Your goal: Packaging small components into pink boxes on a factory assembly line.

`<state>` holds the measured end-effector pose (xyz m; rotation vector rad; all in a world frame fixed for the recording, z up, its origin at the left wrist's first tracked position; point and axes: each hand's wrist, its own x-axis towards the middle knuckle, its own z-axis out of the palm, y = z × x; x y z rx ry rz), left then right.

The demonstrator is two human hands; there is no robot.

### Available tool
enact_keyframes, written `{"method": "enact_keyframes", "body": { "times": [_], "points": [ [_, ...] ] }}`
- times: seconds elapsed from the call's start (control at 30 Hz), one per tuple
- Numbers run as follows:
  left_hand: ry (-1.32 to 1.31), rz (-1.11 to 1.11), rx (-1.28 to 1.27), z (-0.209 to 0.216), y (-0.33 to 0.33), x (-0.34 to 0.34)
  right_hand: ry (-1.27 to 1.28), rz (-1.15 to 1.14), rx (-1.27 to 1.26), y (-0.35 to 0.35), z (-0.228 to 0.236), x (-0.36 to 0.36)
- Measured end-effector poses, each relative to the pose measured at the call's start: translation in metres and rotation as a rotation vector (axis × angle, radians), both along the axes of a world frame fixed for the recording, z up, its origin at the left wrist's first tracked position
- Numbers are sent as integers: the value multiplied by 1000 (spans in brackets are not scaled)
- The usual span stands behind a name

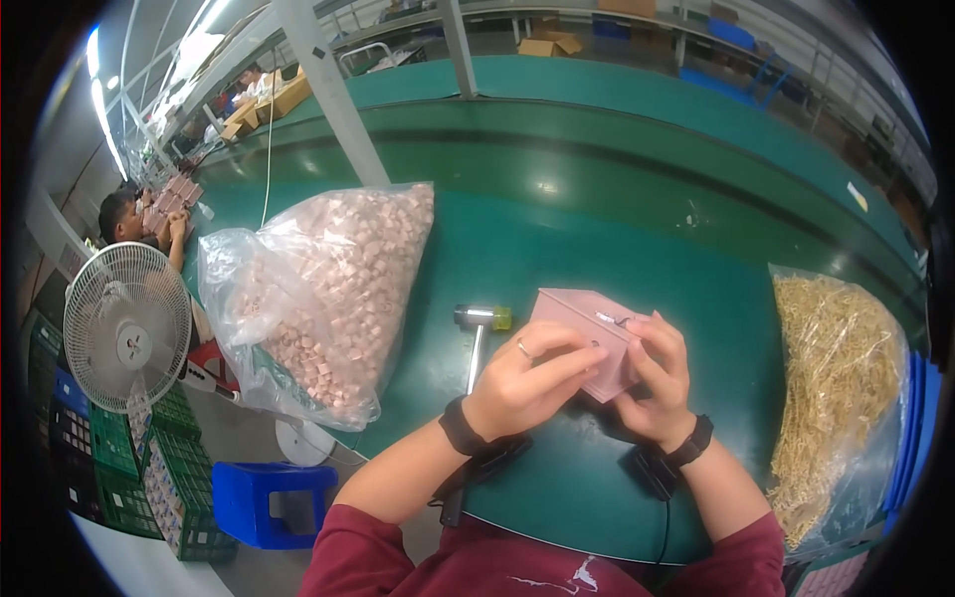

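A small pink box [609,330] with a metal fitting on its top face is held above the green table in front of me. My right hand [657,383] grips its right side, thumb and fingers around the edge. Over the near part of the box is my left hand [532,378], fingers drawn together in a pinch; whatever lies between the fingertips is too small to make out. Left of the box, partly behind my left hand, lies a mallet [479,343] with a dark and yellow-green head and a metal handle. Black bands circle both wrists.
A large clear bag of small pink pieces [338,289] stands on the left of the table [497,239]. At the right is a bag of gold-coloured metal parts [831,388]. A fan [129,328], a blue stool [274,502] and crates are left; another person [124,219] works beyond.
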<state>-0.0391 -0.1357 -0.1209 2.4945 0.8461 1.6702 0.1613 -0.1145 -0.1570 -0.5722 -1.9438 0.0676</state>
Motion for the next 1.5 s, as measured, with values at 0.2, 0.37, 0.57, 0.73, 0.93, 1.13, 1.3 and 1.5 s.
{"method": "enact_keyframes", "body": {
  "times": [0.2,0.37,0.57,0.73,0.93,1.13,1.3,1.5],
  "points": [
    [-22,44,-10,0,-2,-5,42,56,-14,-4,-1,-9],
    [-24,29,-73,-1,-5,-3,-13,59,1,-3,1,-1],
    [-38,30,-137,9,-2,-9,-8,75,38,1,2,-4],
    [-42,-1,-144,5,-5,-2,-1,61,-1,-8,-2,0],
    [15,-17,-102,9,0,-6,-11,51,12,-3,0,-4],
    [-50,126,-277,11,-17,-3,-17,53,55,-4,-1,-6],
    [15,273,-121,10,-13,6,6,20,33,-6,0,-7],
    [117,253,-63,12,-12,7,56,4,-2,-10,-3,-9]
  ]
}}
